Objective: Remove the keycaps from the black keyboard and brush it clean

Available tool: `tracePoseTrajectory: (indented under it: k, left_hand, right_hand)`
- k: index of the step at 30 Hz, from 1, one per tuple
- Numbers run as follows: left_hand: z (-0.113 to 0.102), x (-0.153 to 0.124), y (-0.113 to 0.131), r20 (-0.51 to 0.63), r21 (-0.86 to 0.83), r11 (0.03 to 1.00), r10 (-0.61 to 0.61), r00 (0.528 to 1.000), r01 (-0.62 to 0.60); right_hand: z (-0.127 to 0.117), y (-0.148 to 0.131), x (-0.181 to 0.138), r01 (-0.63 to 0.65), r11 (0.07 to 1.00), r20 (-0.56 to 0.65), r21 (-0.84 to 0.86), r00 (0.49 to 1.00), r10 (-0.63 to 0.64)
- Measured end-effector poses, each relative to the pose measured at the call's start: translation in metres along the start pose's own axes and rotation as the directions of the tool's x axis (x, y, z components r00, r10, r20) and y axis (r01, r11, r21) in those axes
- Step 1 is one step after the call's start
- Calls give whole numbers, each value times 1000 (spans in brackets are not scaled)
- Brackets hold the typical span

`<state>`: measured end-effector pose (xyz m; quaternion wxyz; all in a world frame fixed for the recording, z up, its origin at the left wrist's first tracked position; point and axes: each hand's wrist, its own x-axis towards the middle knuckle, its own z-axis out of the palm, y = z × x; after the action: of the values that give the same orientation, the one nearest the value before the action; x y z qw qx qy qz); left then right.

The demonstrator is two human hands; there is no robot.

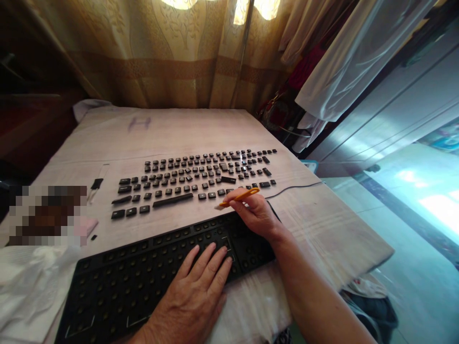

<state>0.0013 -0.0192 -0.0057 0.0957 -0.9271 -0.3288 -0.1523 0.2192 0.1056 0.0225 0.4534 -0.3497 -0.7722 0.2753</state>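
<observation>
Head view. The left hand (197, 284) lies flat, fingers extended, on the black keyboard base (150, 267). The right hand (260, 217) is closed around an orange-handled tool (245, 194), held over the base's far right part. Ahead of both hands, a strip of covered tabletop (201, 129) separates the base from the rows of loose keycaps (228, 180). Beyond the keycaps, the cover extends to the far edge, near the curtain (172, 62). To the right of the right hand, a cable (294, 188) runs to the slanting table edge.

The left hand and wrist cover part of the base; its near left end is cut off by the frame. The right hand hides part of the base's far right end and partly blocks the nearest keycap row. The tool's pale tip is too small to resolve. Well left of the left hand, a pixelated patch masks objects beside crumpled white material (32, 282).
</observation>
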Motion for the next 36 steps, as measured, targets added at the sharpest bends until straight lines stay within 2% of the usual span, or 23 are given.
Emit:
tracePoseTrajectory:
  k: [2,6,8,13,18,21,29,34,36]
  left_hand:
    - [0,0,0,3,-12,1000,-10,1000,10]
    - [1,-1,1,0,-28,1000,-11,1000,11]
    - [2,-1,1,0,-26,1000,-12,1000,12]
    - [0,0,1,-3,-22,1000,-10,1000,10]
    - [0,0,0,0,-25,1000,-5,1000,5]
    - [0,0,0,-2,-12,1000,-3,1000,3]
    - [1,0,-1,12,-12,1000,-1,1000,1]
    - [1,0,0,-4,-12,1000,-5,1000,5]
    - [-1,1,0,-3,-15,1000,-4,1000,4]
  right_hand:
    - [-1,0,-1,-32,999,-21,21,999,32]
    - [-1,-2,-1,-79,996,89,35,993,75]
    - [0,-1,-1,-68,998,104,15,992,66]
    - [3,2,-1,-53,999,1,7,999,53]
    - [2,0,-2,-105,994,61,40,993,102]
    - [2,-1,-1,-92,996,88,6,992,91]
    - [3,-1,-1,-78,996,-24,40,997,79]
    - [1,-3,-1,-128,991,98,34,987,124]
    - [2,-2,-1,-130,991,81,28,989,127]
